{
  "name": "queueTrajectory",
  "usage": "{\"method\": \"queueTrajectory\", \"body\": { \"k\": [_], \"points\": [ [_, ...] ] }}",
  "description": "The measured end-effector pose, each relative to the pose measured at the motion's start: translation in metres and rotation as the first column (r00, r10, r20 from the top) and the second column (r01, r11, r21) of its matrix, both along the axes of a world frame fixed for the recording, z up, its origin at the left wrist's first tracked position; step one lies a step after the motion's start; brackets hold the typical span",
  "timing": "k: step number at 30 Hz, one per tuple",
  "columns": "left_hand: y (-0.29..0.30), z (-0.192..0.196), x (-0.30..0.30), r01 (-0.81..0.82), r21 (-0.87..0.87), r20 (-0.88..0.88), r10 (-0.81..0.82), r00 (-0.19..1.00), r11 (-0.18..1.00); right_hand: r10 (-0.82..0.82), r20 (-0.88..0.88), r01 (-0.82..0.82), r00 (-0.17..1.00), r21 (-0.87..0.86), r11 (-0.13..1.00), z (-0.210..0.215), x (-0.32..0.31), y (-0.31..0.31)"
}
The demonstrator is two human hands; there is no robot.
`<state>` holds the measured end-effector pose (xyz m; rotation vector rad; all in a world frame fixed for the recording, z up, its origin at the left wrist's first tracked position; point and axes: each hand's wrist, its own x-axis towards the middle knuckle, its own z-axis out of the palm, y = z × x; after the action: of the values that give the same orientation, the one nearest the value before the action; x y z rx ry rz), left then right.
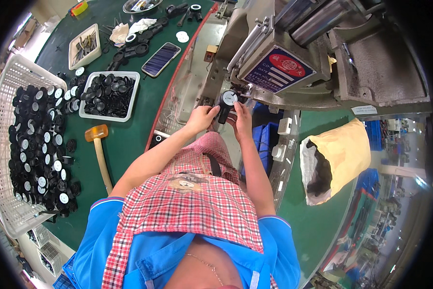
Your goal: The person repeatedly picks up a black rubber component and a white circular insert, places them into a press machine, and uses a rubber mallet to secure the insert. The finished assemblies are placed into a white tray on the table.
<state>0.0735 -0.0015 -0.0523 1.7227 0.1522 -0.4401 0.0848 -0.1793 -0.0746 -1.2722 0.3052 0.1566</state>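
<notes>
Both my hands hold a black plastic part with a round pale disc on its top (230, 98), just below the head of a metal press (284, 67). My left hand (202, 118) pinches the part's lower left side between thumb and fingers. On the other side, my right hand (242, 121) is closed round its right edge, the thumb near the disc. Some fingertips are hidden beneath the part. Its upper end sits close to the press tooling, and I cannot tell whether they touch.
Left on the green table are a white basket (4, 120) of similar disc-topped parts, a white tray (131, 111) of black caps, a mallet (100, 149), a phone (161, 59) and a tool tray (97, 47). A yellowish bag (344, 154) lies right. Blue bins (263, 144) stand below the press.
</notes>
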Motion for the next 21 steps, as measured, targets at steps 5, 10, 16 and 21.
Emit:
{"method": "queueTrajectory", "body": {
  "k": [5,10,16,21],
  "points": [
    [-0.002,0.007,0.003,0.002,0.052,-0.026,0.0,1.0,0.999,-0.011,-0.12,0.014,0.993,0.022,1.0,-0.027,-0.009,-0.023],
    [-0.005,0.002,0.004,-0.007,0.056,-0.052,0.01,0.999,0.998,0.006,-0.16,-0.01,0.987,-0.027,1.0,-0.049,-0.013,-0.033],
    [0.0,0.006,0.005,0.018,0.065,0.019,-0.019,1.0,0.998,-0.007,-0.154,-0.028,0.988,-0.223,0.974,-0.06,-0.004,-0.025],
    [0.037,0.043,-0.023,0.033,-0.031,0.074,-0.03,0.997,0.999,0.234,0.201,0.071,0.951,-0.881,0.467,-0.082,0.041,-0.038]
  ]
}}
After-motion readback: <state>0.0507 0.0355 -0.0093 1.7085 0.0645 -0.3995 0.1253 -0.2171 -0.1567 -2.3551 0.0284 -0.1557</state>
